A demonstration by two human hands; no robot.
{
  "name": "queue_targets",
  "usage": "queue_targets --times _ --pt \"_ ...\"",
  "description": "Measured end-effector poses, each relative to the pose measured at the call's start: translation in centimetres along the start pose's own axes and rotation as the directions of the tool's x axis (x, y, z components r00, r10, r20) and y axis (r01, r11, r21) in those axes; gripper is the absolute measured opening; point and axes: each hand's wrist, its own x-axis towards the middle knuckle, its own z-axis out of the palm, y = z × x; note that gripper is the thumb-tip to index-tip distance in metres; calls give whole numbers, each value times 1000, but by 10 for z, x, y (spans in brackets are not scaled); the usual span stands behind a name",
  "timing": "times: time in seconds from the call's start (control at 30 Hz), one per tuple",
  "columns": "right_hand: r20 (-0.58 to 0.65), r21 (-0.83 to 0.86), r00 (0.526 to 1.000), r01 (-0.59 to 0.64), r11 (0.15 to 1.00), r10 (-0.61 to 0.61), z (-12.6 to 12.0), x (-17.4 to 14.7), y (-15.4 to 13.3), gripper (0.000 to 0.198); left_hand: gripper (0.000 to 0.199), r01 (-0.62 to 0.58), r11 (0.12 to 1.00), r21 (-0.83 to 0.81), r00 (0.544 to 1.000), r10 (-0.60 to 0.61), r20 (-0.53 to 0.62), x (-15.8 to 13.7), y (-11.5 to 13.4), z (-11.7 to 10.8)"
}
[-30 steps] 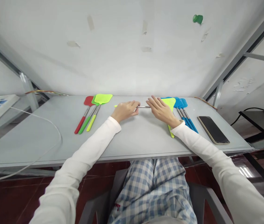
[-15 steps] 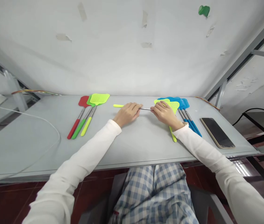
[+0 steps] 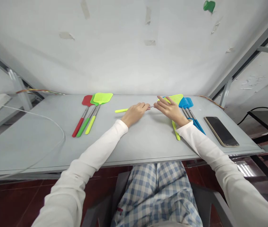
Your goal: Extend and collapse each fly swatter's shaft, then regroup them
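Note:
A yellow-green fly swatter with a metal rod lies sideways between my hands. My left hand (image 3: 135,113) is closed round it, and its yellow handle (image 3: 121,110) sticks out to the left. With thumb and forefinger my right hand (image 3: 170,111) pinches the rod (image 3: 151,106) near the head, other fingers raised. That head is mostly hidden behind my right hand. Beneath the right wrist lies another yellow-green swatter (image 3: 176,130). Several blue fly swatters (image 3: 196,124) lie just right of it.
Left on the grey table (image 3: 134,145) lie a red swatter (image 3: 78,126), a green one (image 3: 83,128) and a yellow-green one (image 3: 90,124). A phone (image 3: 221,130) rests at the right. A white cable (image 3: 61,127) curves across the left side. A wall (image 3: 124,63) stands behind.
My hands have come closer together, and less of the rod shows between them. Fingers of my right hand have lifted and spread. The view has shifted slightly.

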Motion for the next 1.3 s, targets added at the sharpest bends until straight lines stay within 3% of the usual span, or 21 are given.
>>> queue_targets --times 0.3,0.67,0.87,0.97,1.07,1.2,1.3 --pt "8 -31 999 -43 999 43 -5 -5 14 30 40 -8 1000 -4 1000 8 -27 -1 -20 -3" --pt "-112 -242 964 -262 934 241 -6 -43 73 30 40 -5 997 79 997 11 -79 -25 -89 -24" --pt "-129 -254 946 -321 912 297 -8 -44 73 29 37 7 999 47 996 -3 -84 -34 -108 -21" --pt "-163 -205 922 -379 902 350 -7 -32 59 27 37 31 999 34 994 -28 -104 -34 -104 -13" --pt "-97 -145 929 -368 918 357 -10 -17 40 26 37 54 998 35 987 -49 -152 -29 -90 -6" --pt "59 -110 961 -262 959 270 -14 2 11 32 35 80 997 15 975 -75 -207 -16 -53 -1" --pt "99 -84 967 -228 970 236 -17 10 -8 35 35 87 996 14 982 -83 -172 -10 -22 1"
